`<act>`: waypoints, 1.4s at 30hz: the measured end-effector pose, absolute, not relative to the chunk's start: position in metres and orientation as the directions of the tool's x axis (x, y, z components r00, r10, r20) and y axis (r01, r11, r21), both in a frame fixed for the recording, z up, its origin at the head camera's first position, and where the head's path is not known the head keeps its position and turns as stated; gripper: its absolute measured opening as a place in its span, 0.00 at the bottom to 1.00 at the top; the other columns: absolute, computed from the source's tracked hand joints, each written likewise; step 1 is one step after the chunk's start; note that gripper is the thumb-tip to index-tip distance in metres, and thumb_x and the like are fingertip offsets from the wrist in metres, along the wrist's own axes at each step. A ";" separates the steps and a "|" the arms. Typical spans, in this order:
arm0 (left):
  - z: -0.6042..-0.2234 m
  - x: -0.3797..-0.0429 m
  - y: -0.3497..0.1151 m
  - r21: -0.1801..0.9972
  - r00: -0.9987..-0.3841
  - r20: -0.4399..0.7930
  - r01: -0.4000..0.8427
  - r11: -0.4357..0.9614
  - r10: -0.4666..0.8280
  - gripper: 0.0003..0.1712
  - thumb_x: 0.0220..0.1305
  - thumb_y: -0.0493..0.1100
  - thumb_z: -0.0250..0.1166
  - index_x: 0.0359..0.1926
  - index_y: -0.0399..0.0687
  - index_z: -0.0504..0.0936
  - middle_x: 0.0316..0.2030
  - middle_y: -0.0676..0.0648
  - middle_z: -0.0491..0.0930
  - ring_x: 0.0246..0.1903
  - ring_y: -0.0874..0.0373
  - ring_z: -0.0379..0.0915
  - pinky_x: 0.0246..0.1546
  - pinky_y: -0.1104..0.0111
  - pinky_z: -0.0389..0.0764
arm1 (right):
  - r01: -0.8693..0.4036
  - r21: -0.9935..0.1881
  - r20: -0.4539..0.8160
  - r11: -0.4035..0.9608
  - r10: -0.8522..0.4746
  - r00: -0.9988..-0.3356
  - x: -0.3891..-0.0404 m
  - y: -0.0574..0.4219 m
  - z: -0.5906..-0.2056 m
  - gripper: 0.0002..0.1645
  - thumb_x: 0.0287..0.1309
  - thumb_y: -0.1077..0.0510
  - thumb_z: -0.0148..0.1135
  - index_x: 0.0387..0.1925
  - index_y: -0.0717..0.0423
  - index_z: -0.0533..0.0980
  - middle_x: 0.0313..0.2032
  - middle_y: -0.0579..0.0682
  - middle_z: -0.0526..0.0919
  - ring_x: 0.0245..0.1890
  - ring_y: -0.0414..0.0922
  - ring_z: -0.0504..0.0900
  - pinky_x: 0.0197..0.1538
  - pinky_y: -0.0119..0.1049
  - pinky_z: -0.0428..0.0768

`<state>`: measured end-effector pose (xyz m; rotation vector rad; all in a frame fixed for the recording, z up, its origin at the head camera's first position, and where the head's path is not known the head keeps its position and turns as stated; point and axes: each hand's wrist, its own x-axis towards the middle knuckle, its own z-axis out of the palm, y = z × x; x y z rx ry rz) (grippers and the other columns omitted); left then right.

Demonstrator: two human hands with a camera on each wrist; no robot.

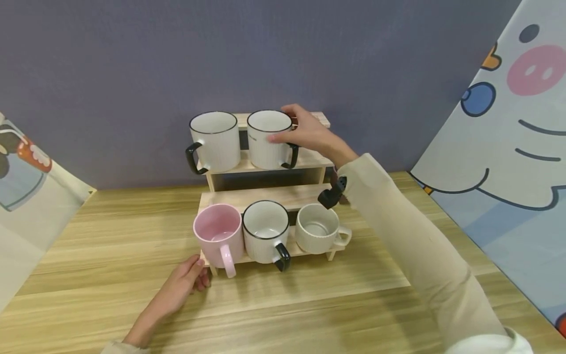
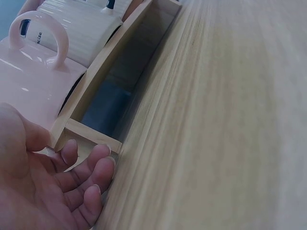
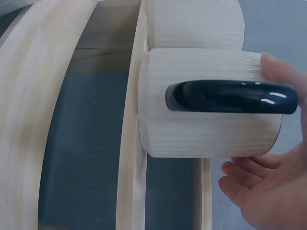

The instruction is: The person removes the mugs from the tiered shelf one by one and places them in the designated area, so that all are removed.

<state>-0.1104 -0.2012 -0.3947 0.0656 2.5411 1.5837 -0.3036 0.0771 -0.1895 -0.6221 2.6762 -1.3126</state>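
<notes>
Right sleeve is plain cream, kinda creased, cuff ending a bit behind the right fingers; chunky black gadget hangs by that cuff; white fabric farthest from the fingers; left sleeve, also pale, sits well back from the left fingers.

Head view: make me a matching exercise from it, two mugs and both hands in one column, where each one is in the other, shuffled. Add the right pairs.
Column one
1. Pink mug
2. Cream mug
3. Left hand
4. Right hand

Column two
A. Right end of the lower row
B. Gripping the upper right mug
C. Left end of the lower row
D. At the near left corner of the wooden rack

Right pairs: 1-C, 2-A, 3-D, 4-B
</notes>
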 end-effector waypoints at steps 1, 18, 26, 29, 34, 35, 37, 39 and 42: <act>-0.395 -0.111 -0.201 0.894 -0.988 -0.105 -0.046 0.446 0.109 0.17 0.75 0.40 0.39 0.36 0.34 0.72 0.27 0.44 0.75 0.25 0.59 0.71 0.27 0.71 0.75 | -0.314 -0.774 0.087 0.550 -0.400 -0.912 -0.304 0.076 -0.189 0.53 0.50 0.48 0.70 0.71 0.54 0.52 0.67 0.54 0.62 0.66 0.47 0.64 0.65 0.42 0.69; -0.396 -0.109 -0.202 0.893 -0.992 -0.088 -0.038 0.448 0.091 0.17 0.75 0.39 0.40 0.35 0.33 0.72 0.26 0.44 0.75 0.24 0.61 0.70 0.26 0.71 0.75 | -0.312 -0.787 0.078 0.533 -0.415 -0.906 -0.312 0.063 -0.190 0.57 0.47 0.48 0.72 0.72 0.52 0.50 0.65 0.52 0.65 0.63 0.46 0.67 0.64 0.42 0.68; -0.398 -0.107 -0.205 0.892 -0.995 -0.081 -0.044 0.450 0.064 0.17 0.75 0.39 0.40 0.35 0.33 0.72 0.26 0.44 0.76 0.23 0.62 0.70 0.25 0.71 0.74 | -0.290 -0.777 0.034 0.559 -0.422 -0.906 -0.311 0.056 -0.189 0.59 0.47 0.43 0.72 0.73 0.45 0.48 0.66 0.50 0.64 0.64 0.46 0.66 0.65 0.44 0.67; -0.398 -0.106 -0.206 0.892 -0.996 -0.074 -0.041 0.450 0.055 0.18 0.75 0.39 0.40 0.35 0.33 0.73 0.26 0.44 0.76 0.23 0.62 0.70 0.25 0.71 0.74 | -0.296 -0.785 0.040 0.544 -0.432 -0.901 -0.311 0.054 -0.189 0.58 0.48 0.44 0.71 0.73 0.45 0.48 0.65 0.50 0.65 0.63 0.46 0.67 0.64 0.45 0.68; -0.397 -0.103 -0.206 0.896 -0.997 -0.066 -0.040 0.443 0.043 0.18 0.75 0.39 0.41 0.35 0.33 0.73 0.25 0.45 0.76 0.23 0.62 0.70 0.24 0.71 0.73 | -0.295 -0.799 0.040 0.523 -0.444 -0.895 -0.310 0.053 -0.191 0.57 0.48 0.45 0.71 0.73 0.46 0.47 0.64 0.51 0.66 0.61 0.47 0.69 0.62 0.44 0.70; -0.397 -0.103 -0.206 0.898 -0.997 -0.069 -0.045 0.437 0.039 0.18 0.75 0.39 0.41 0.35 0.33 0.73 0.25 0.45 0.76 0.23 0.62 0.69 0.24 0.71 0.73 | -0.296 -0.801 0.041 0.520 -0.445 -0.894 -0.310 0.053 -0.191 0.57 0.48 0.45 0.71 0.73 0.46 0.47 0.64 0.51 0.67 0.61 0.47 0.69 0.62 0.44 0.71; -0.398 -0.104 -0.205 0.903 -0.997 -0.070 -0.045 0.428 0.042 0.18 0.75 0.39 0.41 0.35 0.33 0.73 0.25 0.45 0.76 0.23 0.61 0.69 0.25 0.71 0.73 | -0.295 -0.806 0.043 0.513 -0.446 -0.894 -0.311 0.054 -0.192 0.57 0.48 0.46 0.71 0.73 0.46 0.47 0.64 0.51 0.66 0.61 0.47 0.69 0.62 0.44 0.71; -0.398 -0.105 -0.203 0.906 -0.996 -0.072 -0.045 0.420 0.049 0.18 0.75 0.40 0.41 0.37 0.32 0.73 0.26 0.45 0.76 0.23 0.61 0.70 0.25 0.71 0.74 | -0.293 -0.810 0.048 0.507 -0.441 -0.896 -0.311 0.056 -0.192 0.57 0.49 0.46 0.71 0.73 0.46 0.47 0.64 0.52 0.66 0.62 0.48 0.69 0.62 0.45 0.71; -0.398 -0.107 -0.202 0.906 -0.995 -0.075 -0.040 0.420 0.068 0.18 0.75 0.40 0.40 0.39 0.31 0.74 0.26 0.44 0.76 0.24 0.61 0.70 0.26 0.71 0.74 | -0.285 -0.816 0.050 0.503 -0.430 -0.902 -0.311 0.060 -0.193 0.57 0.49 0.47 0.71 0.73 0.47 0.47 0.64 0.52 0.66 0.62 0.48 0.68 0.62 0.46 0.70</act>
